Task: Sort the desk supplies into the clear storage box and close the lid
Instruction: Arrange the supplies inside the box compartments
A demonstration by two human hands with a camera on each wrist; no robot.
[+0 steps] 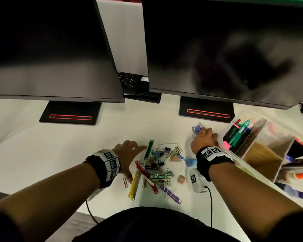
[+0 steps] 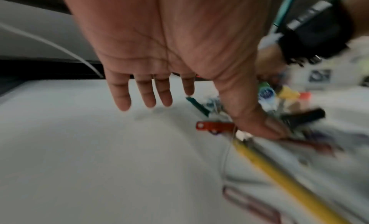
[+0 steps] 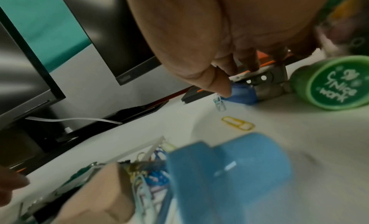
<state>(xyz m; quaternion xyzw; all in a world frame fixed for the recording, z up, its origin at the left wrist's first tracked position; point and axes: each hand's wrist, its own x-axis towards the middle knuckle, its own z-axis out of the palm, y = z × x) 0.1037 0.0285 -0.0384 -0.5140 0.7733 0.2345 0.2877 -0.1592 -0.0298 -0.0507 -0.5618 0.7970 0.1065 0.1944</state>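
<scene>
A pile of coloured paper clips and file fasteners (image 1: pixel 156 165) lies on the white desk in the head view. My left hand (image 1: pixel 129 151) hovers flat at the pile's left edge, fingers straight, holding nothing. In the left wrist view its thumb (image 2: pixel 259 126) touches the pile by a red fastener (image 2: pixel 215 126). My right hand (image 1: pixel 204 135) reaches to a small blue stapler (image 1: pixel 198 128) beside the clear storage box (image 1: pixel 247 167). In the right wrist view, its thumb and fingers (image 3: pixel 249 61) pinch the stapler (image 3: pixel 247 93). The box holds pens (image 1: pixel 238 135) behind cardboard dividers.
Two dark monitors stand at the back on black bases (image 1: pixel 70 113) (image 1: pixel 206 110). A green round stamp (image 3: pixel 335 83) sits right of the stapler. A blue block (image 1: pixel 191 161), pink erasers (image 1: pixel 181 179) and a loose yellow clip (image 3: pixel 237 124) lie near the pile.
</scene>
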